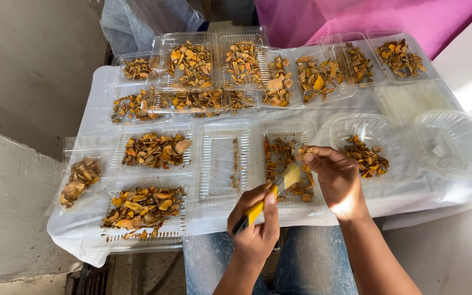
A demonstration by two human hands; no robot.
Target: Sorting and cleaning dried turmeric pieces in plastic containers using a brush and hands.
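A small brush (269, 198) with a yellow plastic handle and pale bristles is gripped in the left hand (255, 229), fingers wrapped tight around it. Just past its bristles, a dried orange-brown chip (306, 151) is pinched in the right hand's (337, 180) fingertips. Under both, a clear ribbed plastic tray (288, 131) is scattered with similar crinkly pieces. To the left an almost bare tray (217, 164) is seen, and farther out fuller trays (192, 63) are lined up on white sheeting (96, 82).

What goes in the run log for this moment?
left hand: holds yellow-handled brush | right hand: on dried pieces | clear tray
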